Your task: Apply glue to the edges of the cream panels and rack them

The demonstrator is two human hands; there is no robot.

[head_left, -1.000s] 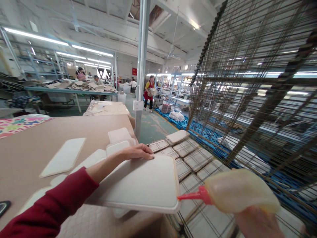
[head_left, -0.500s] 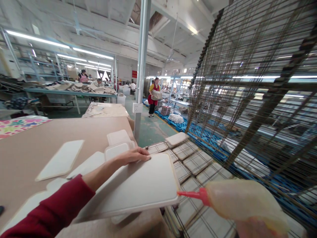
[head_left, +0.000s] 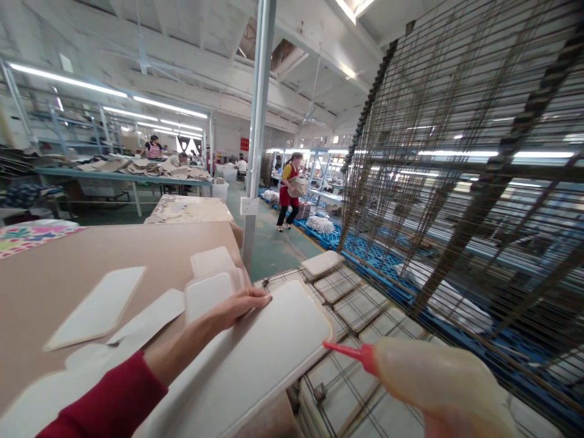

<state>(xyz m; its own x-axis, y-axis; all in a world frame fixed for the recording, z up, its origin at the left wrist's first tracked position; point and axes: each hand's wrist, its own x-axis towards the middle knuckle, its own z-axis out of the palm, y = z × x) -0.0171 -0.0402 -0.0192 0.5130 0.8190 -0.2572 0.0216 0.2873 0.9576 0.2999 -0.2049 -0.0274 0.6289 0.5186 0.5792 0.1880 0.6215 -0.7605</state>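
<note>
A: Squeeze bottle (head_left: 438,380), near right: which hand has it?

B: Right hand (head_left: 460,426), low at the frame edge and mostly hidden under the bottle. It appears wrapped around the translucent body, though how tightly cannot be told. The red nozzle (head_left: 349,353) points left, its tip just beside the right edge of the white panel (head_left: 269,353).

A: And the panel?

B: It lies tilted across the near right corner of the brown table (head_left: 68,267), its right end jutting out past the table edge. Left hand (head_left: 241,302), on a red sleeve (head_left: 104,407), rests flat and open on the panel's far edge, fingers stretched out, closed around nothing.

A: Farther left on the table?

B: Several more pale flat pieces (head_left: 98,307) lie spread apart, with two small panels (head_left: 212,277) stacked near the far corner.

A: To the right?

B: Wire racks (head_left: 360,304) lie flat beside the table, one small panel (head_left: 323,263) resting at their far end. Tall wire shelving (head_left: 479,158) rises behind. A steel column (head_left: 255,121) stands beyond the table, and a person in a red apron (head_left: 289,190) carries a bundle along the far aisle.
</note>
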